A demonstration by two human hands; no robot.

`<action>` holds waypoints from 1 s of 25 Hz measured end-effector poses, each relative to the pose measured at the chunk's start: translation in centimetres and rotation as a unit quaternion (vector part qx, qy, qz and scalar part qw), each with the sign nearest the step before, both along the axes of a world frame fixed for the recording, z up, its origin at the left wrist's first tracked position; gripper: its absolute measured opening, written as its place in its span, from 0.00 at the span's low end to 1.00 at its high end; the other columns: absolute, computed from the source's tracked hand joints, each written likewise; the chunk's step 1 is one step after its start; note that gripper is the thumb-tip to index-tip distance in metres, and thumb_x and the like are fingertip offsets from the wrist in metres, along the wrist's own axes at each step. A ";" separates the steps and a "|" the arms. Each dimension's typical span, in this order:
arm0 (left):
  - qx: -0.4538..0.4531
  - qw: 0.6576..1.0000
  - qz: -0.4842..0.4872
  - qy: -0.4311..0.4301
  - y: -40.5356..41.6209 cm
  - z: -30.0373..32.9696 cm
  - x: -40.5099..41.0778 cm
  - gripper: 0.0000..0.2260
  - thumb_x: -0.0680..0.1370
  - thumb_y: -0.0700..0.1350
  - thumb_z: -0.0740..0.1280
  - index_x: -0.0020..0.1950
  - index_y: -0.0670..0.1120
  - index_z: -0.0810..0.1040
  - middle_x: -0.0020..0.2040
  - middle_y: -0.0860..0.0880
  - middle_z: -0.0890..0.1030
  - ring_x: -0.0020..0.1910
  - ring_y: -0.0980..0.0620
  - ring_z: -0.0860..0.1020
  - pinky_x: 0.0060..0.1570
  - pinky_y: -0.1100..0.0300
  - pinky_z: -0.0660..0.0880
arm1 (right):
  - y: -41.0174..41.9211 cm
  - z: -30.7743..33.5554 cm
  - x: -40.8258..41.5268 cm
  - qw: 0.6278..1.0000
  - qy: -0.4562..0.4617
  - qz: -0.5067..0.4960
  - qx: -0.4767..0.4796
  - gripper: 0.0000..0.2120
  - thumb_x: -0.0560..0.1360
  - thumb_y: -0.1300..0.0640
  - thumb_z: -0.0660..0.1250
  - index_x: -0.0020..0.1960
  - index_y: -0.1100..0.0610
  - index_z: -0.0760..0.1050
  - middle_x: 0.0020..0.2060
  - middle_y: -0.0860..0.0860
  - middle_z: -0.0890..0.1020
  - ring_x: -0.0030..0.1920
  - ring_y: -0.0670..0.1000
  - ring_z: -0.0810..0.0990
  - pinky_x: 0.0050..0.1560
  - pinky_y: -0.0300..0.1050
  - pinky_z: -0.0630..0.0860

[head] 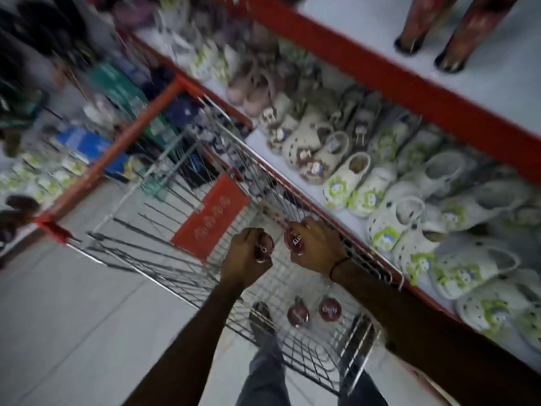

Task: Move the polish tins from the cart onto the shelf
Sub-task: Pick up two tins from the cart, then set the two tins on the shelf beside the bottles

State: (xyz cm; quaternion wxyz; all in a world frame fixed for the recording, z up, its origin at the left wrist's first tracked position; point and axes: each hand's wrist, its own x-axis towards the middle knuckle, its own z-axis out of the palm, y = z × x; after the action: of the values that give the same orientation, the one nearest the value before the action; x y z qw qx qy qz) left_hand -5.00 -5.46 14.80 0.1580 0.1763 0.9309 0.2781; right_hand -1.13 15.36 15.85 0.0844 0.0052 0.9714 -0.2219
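The left hand [248, 259] is curled closed around a dark red polish tin [263, 247], fingers wrapped over its rim so that only part of the lettered lid shows. Just beside it, to its right, the right hand [316, 247] grips a second tin [296, 240] the same way, thumb and fingers pinching opposite edges of the disc. Both hands are above the wire floor of the cart [187, 206], near its shelf-side wall.

Below the hands, nearer the person's body, two more tins [298, 313] [330, 309] lie flat on the cart's wire bottom, side by side but apart. Whether any others are left is hard to tell through the blur.

These tins look like small, flat, rigid metal discs, probably light enough for one hand each. The smooth lid and shallow side wall could be slippery, so a pinch across the rim, as both hands have now, seems the safest hold; squeezing the lid's centre might dent it or pop it loose.

Beyond the right hand, past the cart's wall, runs the white shelf [260, 139] with red edging, crowded with pale clogs [360, 183]. Free space for the tins looks scarce there; the upper shelf [497, 92], further right, has more bare surface.
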 end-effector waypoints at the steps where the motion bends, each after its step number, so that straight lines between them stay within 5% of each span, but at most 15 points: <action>1: 0.032 0.999 0.012 0.029 -0.5 3.1 -0.7 0.29 0.63 0.46 0.74 0.64 0.45 0.74 0.59 0.44 0.79 0.56 0.42 0.78 0.53 0.51 0.77 | -0.2 2.9 -0.5 0.999 0.037 -0.010 -0.006 0.34 0.62 0.45 0.73 0.67 0.50 0.74 0.56 0.55 0.80 0.53 0.63 0.82 0.48 0.56 0.82; 4: 0.141 0.985 0.025 0.100 0.4 11.0 -2.7 0.29 0.61 0.41 0.78 0.60 0.44 0.75 0.51 0.51 0.80 0.48 0.57 0.76 0.44 0.66 0.72 | 0.5 11.3 -1.5 0.989 0.136 -0.054 -0.033 0.36 0.62 0.39 0.73 0.68 0.47 0.71 0.57 0.52 0.80 0.56 0.59 0.81 0.50 0.53 0.81; 6: 0.182 0.971 0.008 0.154 1.9 15.7 -3.2 0.28 0.60 0.41 0.78 0.59 0.46 0.76 0.52 0.53 0.81 0.48 0.57 0.77 0.46 0.69 0.71 | 1.9 16.4 -0.5 0.974 0.199 -0.101 -0.044 0.31 0.63 0.39 0.72 0.64 0.46 0.72 0.56 0.49 0.81 0.56 0.56 0.81 0.50 0.51 0.81; 9: 0.223 0.947 -0.060 0.223 6.5 21.0 -3.6 0.27 0.63 0.45 0.77 0.61 0.49 0.77 0.58 0.53 0.81 0.57 0.51 0.78 0.56 0.62 0.74 | 5.8 22.4 1.9 0.949 0.271 -0.158 -0.021 0.25 0.63 0.40 0.73 0.57 0.47 0.74 0.52 0.47 0.82 0.53 0.54 0.82 0.49 0.50 0.81; 15: 0.306 0.893 -0.202 0.260 21.8 28.9 -1.3 0.26 0.63 0.45 0.75 0.61 0.46 0.79 0.57 0.49 0.82 0.56 0.52 0.78 0.59 0.62 0.73 | 16.9 29.6 7.5 0.896 0.318 -0.284 0.122 0.25 0.61 0.36 0.70 0.53 0.47 0.75 0.44 0.49 0.84 0.46 0.57 0.81 0.42 0.51 0.79; 22: 0.150 0.920 -0.300 0.202 35.0 30.6 -1.9 0.06 0.65 0.43 0.73 0.40 0.43 0.84 0.41 0.39 0.85 0.44 0.38 0.82 0.44 0.54 0.73 | 26.5 29.2 6.2 0.899 0.149 -0.326 0.250 0.18 0.70 0.40 0.66 0.50 0.54 0.76 0.43 0.57 0.85 0.52 0.62 0.81 0.49 0.52 0.74; 25: 0.093 0.925 -0.307 0.205 38.1 30.3 -3.3 0.05 0.71 0.41 0.72 0.43 0.40 0.84 0.45 0.38 0.84 0.48 0.37 0.81 0.47 0.51 0.75 | 29.0 28.4 4.2 0.900 0.122 -0.324 0.264 0.20 0.71 0.40 0.67 0.54 0.53 0.77 0.48 0.57 0.85 0.57 0.61 0.79 0.54 0.53 0.73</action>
State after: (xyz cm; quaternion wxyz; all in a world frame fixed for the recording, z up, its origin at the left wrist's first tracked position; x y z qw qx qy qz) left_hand -8.28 32.62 45.06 0.0238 0.5207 0.8131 0.2592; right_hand 3.04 44.38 44.29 -0.1152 0.3145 0.9418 0.0283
